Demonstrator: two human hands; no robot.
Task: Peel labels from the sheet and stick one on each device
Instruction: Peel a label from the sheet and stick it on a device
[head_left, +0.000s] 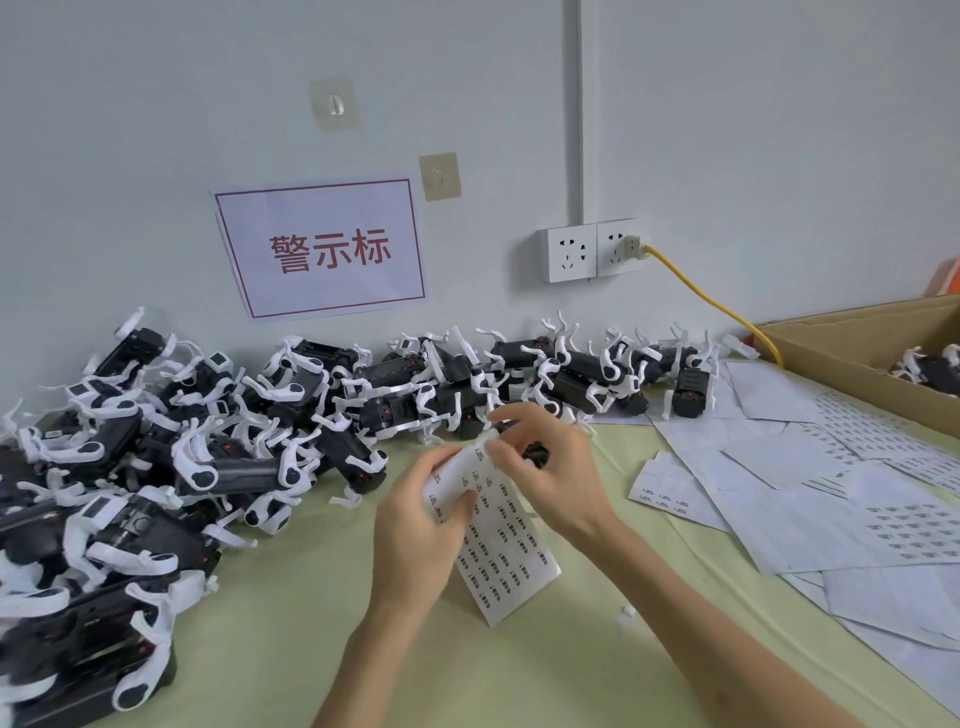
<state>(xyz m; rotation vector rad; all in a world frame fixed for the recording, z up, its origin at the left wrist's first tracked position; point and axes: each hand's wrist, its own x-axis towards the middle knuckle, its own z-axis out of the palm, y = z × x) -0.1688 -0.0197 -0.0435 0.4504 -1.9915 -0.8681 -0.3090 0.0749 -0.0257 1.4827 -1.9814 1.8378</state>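
Two bare hands are in view, the left hand (415, 540) and the right hand (550, 467), with one white label sheet printed with small dark labels (506, 556) between them. Left of and beyond the hands lies a heap of black devices with white plastic legs (208, 441), tangled too thickly to count, several dozen at least. Right of the right hand lies a loose spread of white paper sheets (810, 488), overlapping beyond a sure count, and one brown cardboard box (852, 353). Beyond the hands: two white wall sockets (592, 252), one yellow cable (711, 301), one red-bordered paper sign (322, 249), two adhesive wall hooks (439, 176).
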